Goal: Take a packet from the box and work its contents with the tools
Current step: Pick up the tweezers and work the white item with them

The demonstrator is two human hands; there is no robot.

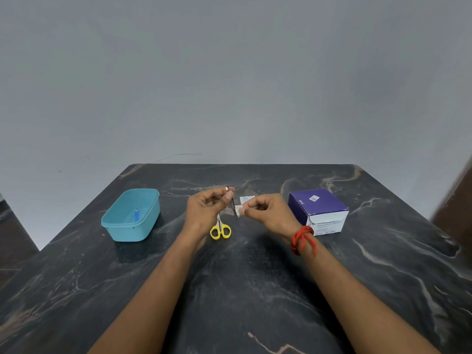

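Above the table's middle, my left hand (208, 209) pinches a thin metal tool (233, 206), held upright with its tip pointing down. Just right of it, my right hand (268, 213) pinches a small white pad (239, 210) by its end. The tool's lower end meets the pad between the two hands. A white packet (247, 199) lies on the dark marble table (255, 290) behind my right fingers. The purple and white box (319, 210) stands closed to the right. Small scissors with yellow handles (220, 230) lie flat under my left hand.
A teal plastic tub (122, 231) sits at the left with a small blue item (137, 215) inside. A red thread is tied round my right wrist (302, 238). The table's back edge meets a grey wall; a brown object (457, 208) stands at the far right.
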